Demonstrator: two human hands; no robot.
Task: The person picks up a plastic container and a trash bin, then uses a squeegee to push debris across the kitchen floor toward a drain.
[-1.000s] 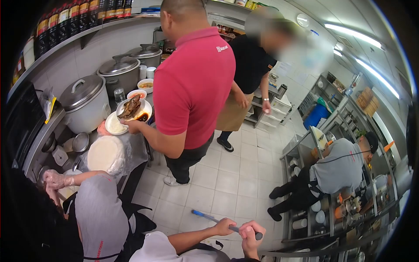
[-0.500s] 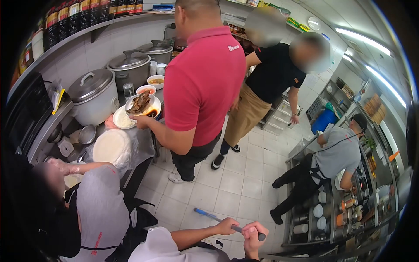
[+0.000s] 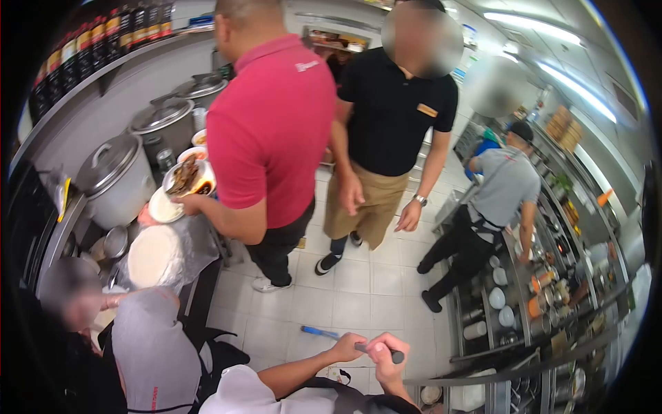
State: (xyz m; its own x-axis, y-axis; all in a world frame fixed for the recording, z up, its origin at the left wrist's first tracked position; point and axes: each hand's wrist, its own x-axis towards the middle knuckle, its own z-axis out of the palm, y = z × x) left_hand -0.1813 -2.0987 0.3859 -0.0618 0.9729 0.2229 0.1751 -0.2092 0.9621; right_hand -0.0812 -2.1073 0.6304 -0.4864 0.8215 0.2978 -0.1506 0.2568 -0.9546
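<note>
My left hand is closed round a pole with a blue lower length and a grey upper part. Beside it, nearer the pole's top end, my right hand also grips the shaft, and the dark grey end sticks out past its fingers. The pole slants over the tiled floor, its blue end pointing away to the left. I cannot make out any brush or mop head on it.
A person in a red shirt holds a plate of food by the left counter. Ahead stands a person in a black shirt. A co-worker in grey bends close at my left; another works at the right shelves.
The person in black has come closer and now faces my way. The view has shifted right. My hands stay on the pole, less of which shows between them and its blue end.
</note>
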